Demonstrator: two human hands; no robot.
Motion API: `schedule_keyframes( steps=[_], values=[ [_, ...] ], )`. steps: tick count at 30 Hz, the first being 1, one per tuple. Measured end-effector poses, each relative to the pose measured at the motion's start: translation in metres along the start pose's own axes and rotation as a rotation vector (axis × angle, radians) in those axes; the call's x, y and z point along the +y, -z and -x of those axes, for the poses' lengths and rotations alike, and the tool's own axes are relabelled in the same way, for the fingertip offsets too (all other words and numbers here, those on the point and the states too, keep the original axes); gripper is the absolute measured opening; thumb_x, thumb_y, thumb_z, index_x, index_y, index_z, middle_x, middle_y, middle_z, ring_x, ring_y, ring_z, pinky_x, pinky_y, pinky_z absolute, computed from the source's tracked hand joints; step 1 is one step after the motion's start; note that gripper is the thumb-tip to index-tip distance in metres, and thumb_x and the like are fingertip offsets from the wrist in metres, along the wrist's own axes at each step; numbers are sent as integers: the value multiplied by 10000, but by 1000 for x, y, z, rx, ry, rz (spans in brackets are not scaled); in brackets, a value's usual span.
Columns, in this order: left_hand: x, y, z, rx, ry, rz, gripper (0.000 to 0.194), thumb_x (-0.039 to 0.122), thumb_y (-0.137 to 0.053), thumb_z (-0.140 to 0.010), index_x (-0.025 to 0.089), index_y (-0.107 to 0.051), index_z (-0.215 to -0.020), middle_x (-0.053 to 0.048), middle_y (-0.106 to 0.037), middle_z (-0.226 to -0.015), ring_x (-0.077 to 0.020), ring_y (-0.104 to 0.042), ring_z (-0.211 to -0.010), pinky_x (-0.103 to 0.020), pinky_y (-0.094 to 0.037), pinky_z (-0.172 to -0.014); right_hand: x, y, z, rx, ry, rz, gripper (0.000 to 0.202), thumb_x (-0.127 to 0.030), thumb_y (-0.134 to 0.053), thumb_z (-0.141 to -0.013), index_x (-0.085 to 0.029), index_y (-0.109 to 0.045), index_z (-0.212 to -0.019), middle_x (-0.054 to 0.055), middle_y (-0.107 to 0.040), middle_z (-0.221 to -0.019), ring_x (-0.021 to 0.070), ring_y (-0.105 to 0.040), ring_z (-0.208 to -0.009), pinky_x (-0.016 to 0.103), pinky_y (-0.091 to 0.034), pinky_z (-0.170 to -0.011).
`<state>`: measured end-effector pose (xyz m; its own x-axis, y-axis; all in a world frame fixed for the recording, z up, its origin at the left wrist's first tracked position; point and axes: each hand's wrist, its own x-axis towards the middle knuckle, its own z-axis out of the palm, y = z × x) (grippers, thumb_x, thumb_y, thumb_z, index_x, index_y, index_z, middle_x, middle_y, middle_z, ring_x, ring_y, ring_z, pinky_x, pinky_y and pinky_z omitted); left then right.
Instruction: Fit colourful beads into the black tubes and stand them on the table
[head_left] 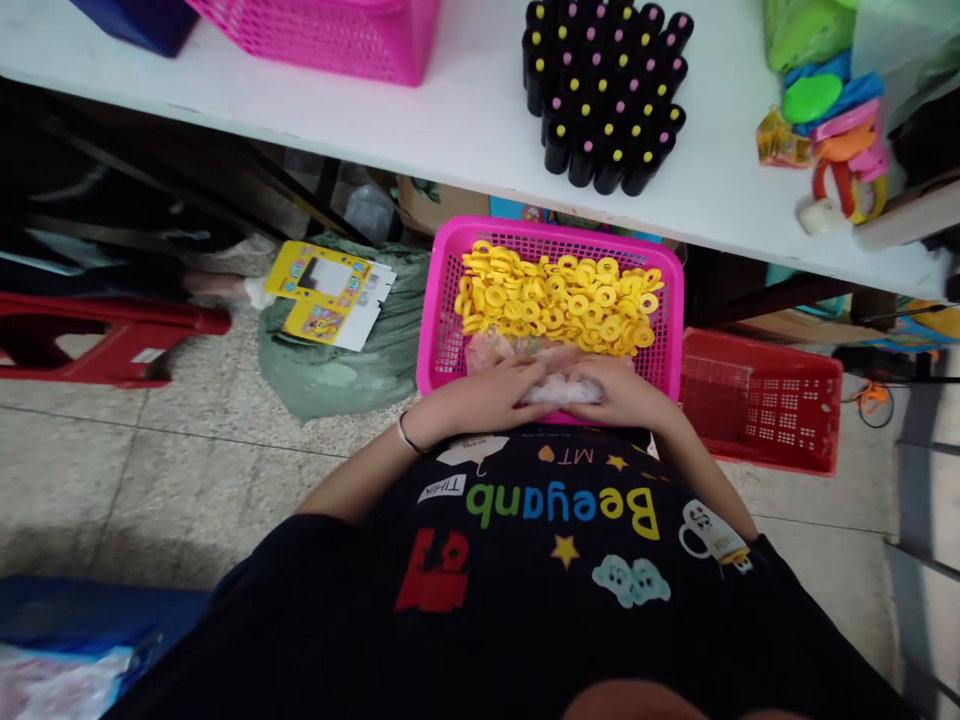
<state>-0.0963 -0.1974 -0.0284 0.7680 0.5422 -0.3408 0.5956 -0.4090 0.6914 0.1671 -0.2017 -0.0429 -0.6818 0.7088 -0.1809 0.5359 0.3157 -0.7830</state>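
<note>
A pink basket point(551, 228) sits against my front, with many small yellow plastic rings point(559, 300) heaped at its far side. Over the near part of the basket, my left hand point(499, 395) and my right hand point(619, 390) face each other. Between them is a bunched, whitish see-through plastic bag point(562, 389), gripped from both sides; its contents are too blurred to name. More crumpled clear plastic with a pinkish tint point(491, 350) lies between my left fingers and the rings. Some fingertips are hidden by the plastic.
On the white table point(450, 130) ahead stand several black cylinders point(604, 100) with yellow or pink tips. Another pink basket point(337, 35) and colourful plastic pieces point(847, 130) are there too. A red crate point(757, 400), a green sack point(337, 370) under yellow card packaging point(326, 295), and a red stool point(112, 340) surround me.
</note>
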Motion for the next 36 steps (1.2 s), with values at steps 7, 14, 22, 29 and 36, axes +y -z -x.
schedule_keyframes(
  steps=[7, 14, 22, 29, 36],
  values=[
    [0, -6, 3, 11, -13, 43, 639, 442, -515, -1097, 168, -335, -1646, -213, -588, -1582, -298, -647, -1384, -403, -487, -1139, -14, -7, -10, -84, -30, 156, 735, -615, -821, -889, -204, -665, -1478, 188, -680, -1467, 405, -624, -1384, 593, -514, -1147],
    [-7, 20, 16, -70, 45, 116, 393, 392, -480, -1100, 194, -610, -1414, -106, -767, -1277, -216, -752, -1078, -287, -547, -922, -16, -5, -20, -80, 13, 148, 458, -521, -791, -954, -281, -773, -1343, 109, -737, -1388, 355, -636, -1372, 558, -527, -1146],
    [-8, 39, -13, 199, 358, -373, 290, 213, -477, -1089, 125, -747, -1150, -142, -732, -1110, -274, -745, -986, -327, -538, -779, -11, -11, -16, -49, -17, 124, 476, -543, -791, -951, -278, -791, -1346, 120, -733, -1393, 354, -650, -1363, 557, -533, -1162],
    [-14, 36, -23, 142, 416, -461, 274, 119, -477, -1052, 132, -733, -1148, -123, -713, -1142, -260, -734, -970, -314, -512, -718, -7, -13, -14, -21, -29, 88, 476, -546, -799, -943, -298, -778, -1349, 101, -727, -1410, 347, -637, -1382, 567, -524, -1180],
    [-12, 40, 9, 351, 234, -484, 262, 178, -494, -1056, 156, -753, -1023, -104, -697, -999, -234, -677, -920, -328, -525, -775, -22, 13, 4, 195, -14, -18, 358, -473, -736, -997, -288, -735, -1304, 80, -755, -1340, 308, -699, -1255, 533, -563, -1109]
  ],
)
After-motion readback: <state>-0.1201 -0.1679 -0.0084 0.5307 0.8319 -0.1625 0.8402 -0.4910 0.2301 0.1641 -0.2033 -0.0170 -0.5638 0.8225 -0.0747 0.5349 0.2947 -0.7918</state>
